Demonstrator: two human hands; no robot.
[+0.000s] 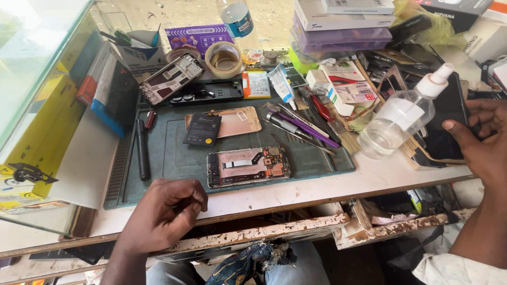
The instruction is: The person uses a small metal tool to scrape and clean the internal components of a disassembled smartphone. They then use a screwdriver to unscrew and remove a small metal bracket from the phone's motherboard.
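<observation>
My left hand [161,214] rests as a closed fist on the table's front edge, just left of an opened phone [248,166] with its circuit board bare. That phone lies on a dark green work mat [174,153]. Behind it sit a black battery [202,129] and a rose-gold back cover [237,121]. At the right, my right hand [483,145] grips a black phone [449,119], thumb on its face. A clear plastic bottle with a white nozzle [401,121] lies tilted in front of that phone; whether my hand touches it I cannot tell.
Screwdrivers and tweezers [296,126] lie at the mat's right, a black tool [142,150] at its left. A phone frame [170,79], tape rolls [224,58] and stacked boxes [343,21] crowd the back. A glass case [31,79] stands left; an open drawer [369,221] hangs below.
</observation>
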